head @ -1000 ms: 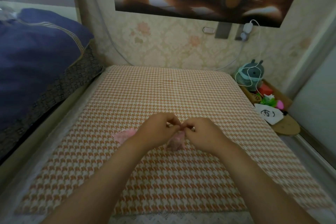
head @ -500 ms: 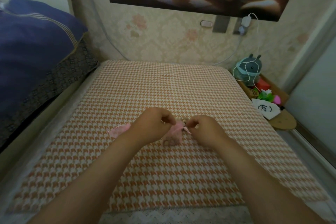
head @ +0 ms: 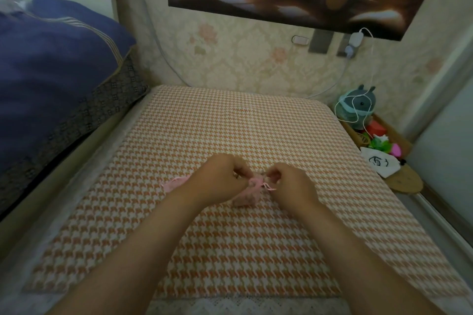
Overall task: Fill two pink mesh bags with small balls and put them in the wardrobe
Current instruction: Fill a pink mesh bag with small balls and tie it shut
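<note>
On the middle of the orange-and-white houndstooth mat [head: 230, 123] sits a small pink mesh bag [head: 247, 195], lumpy and rounded, its contents too blurred to make out. The left hand [head: 220, 179] and right hand [head: 291, 184] are close together, and their curled fingers pinch the bag's gathered top, where thin drawstring ends [head: 270, 188] trail. A second bag [head: 175, 183] lies flat on the mat's left-middle, half hidden behind the left wrist.
</note>
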A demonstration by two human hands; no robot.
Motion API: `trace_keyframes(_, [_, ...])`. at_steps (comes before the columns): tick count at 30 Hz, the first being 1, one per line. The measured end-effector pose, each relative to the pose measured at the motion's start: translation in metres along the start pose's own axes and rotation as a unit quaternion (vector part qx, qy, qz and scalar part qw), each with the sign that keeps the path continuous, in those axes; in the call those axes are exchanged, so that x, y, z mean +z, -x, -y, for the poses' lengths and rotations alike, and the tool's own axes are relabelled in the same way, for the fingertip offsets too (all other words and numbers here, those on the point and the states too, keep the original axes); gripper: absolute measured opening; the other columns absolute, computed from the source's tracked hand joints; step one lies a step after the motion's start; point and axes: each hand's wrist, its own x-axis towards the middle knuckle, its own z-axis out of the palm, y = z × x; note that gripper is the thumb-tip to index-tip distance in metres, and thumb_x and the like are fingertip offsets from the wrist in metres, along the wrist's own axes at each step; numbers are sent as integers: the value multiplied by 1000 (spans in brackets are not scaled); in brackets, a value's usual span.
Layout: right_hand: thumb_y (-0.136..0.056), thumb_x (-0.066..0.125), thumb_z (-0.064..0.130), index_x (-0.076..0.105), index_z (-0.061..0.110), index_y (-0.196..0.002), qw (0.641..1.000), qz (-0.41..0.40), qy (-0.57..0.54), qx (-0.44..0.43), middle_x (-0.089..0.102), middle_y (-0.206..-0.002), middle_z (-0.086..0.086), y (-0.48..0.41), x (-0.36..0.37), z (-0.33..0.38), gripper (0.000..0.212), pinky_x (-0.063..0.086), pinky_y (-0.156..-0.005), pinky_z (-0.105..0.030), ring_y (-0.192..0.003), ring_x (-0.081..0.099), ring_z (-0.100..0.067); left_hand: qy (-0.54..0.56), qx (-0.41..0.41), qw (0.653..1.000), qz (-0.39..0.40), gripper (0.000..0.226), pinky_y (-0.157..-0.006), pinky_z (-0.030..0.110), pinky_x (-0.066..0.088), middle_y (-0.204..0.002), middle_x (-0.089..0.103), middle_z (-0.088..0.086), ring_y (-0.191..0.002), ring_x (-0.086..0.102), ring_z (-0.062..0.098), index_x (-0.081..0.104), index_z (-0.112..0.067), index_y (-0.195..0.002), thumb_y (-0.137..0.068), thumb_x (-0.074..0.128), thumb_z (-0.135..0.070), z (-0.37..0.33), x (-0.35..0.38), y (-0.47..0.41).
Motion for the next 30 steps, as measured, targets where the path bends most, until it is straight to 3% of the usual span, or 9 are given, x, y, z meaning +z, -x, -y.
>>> trace_keyframes(4, [-86,75,31,75,28,-95,987,-75,-139,-21,70,-88,17,-4,-28,18,9,51,-76,-21,-85,64,4,-12,-7,1000,18,21,-71,11,41,-105,71,-9,-80,57,0,75,-20,-107,-88,66,-23,4,2,1])
trace_keyframes(8, [-82,80,26,74,34,-85,964,-66,-248,-67,73,-85,16,5,-50,38,10,49,-65,-16,-60,57,3,-7,-18,1000,9,23,-74,14,40,-106,70,-10,-83,57,2,72,-23,-111,-88,64,-25,7,3,-4])
trace_keyframes(12, [-80,82,27,76,32,-83,971,-7,-204,-121,72,-83,20,14,-40,44,8,49,-58,-18,-55,55,-1,-1,-13,1000,4,19,-73,22,47,-97,72,-8,-78,61,5,73,-25,-103,-87,62,-22,7,5,-4])
trace_keyframes(18, [-88,73,35,79,33,-97,978,19,-48,-203,67,-88,21,14,-32,46,11,36,-66,-15,-77,53,15,10,-10,1000,22,18,-82,40,55,-92,74,-3,-87,67,12,75,-23,-95,-85,60,-19,11,3,-3])
trace_keyframes(20, [-90,71,32,79,31,-98,975,20,-51,-214,63,-85,22,12,-30,45,11,35,-67,-13,-78,53,14,6,-11,1000,19,16,-83,36,54,-92,74,-3,-87,66,11,75,-22,-94,-86,60,-19,12,2,-3])
trace_keyframes(23, [-90,72,24,79,28,-97,975,-22,-143,-170,68,-89,18,6,-35,40,10,40,-70,-10,-77,57,10,3,-22,1000,9,22,-82,19,48,-104,72,-7,-91,63,6,73,-22,-107,-91,60,-17,12,2,-4])
trace_keyframes(25, [-92,70,24,78,26,-97,979,-55,-144,-136,70,-93,17,0,-39,31,10,41,-72,-10,-77,57,10,-3,-20,1000,8,24,-84,17,45,-109,69,-8,-96,61,4,71,-22,-113,-92,60,-19,12,3,-4])
trace_keyframes(27, [-92,70,25,78,26,-99,985,-66,-122,-101,72,-98,15,-6,-37,15,11,47,-78,-19,-81,59,7,-11,-14,1000,9,22,-81,14,43,-111,69,-9,-92,58,2,73,-22,-111,-93,60,-20,11,3,-4])
trace_keyframes(30, [-93,67,27,76,27,-105,996,-28,-69,-46,71,-110,11,-8,-25,-6,14,53,-91,-32,-103,64,-8,-19,-28,999,5,22,-78,15,39,-113,70,-8,-86,56,2,74,-22,-109,-92,61,-23,9,6,-4])
